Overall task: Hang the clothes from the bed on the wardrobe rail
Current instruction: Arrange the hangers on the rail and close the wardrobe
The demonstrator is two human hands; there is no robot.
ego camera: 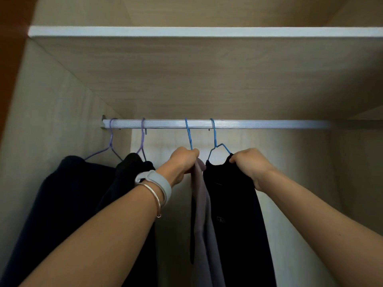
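Note:
A white ribbed wardrobe rail [259, 124] runs across the wardrobe. Several wire hangers hook over it. Two purple hangers [110, 141] at the left carry dark garments [68, 204]. A blue hanger [189, 134] carries a mauve garment [204, 224]; my left hand [183, 163] grips the top of that garment just under the hook. Another blue hanger [215, 141] carries a black garment [234, 214], and my right hand [249, 165] grips its right shoulder.
A wooden shelf with a white front edge [207, 31] sits above the rail. The wardrobe's left side wall [51, 121] stands close to the purple hangers. The rail right of the black garment is bare up to the shadowed right side.

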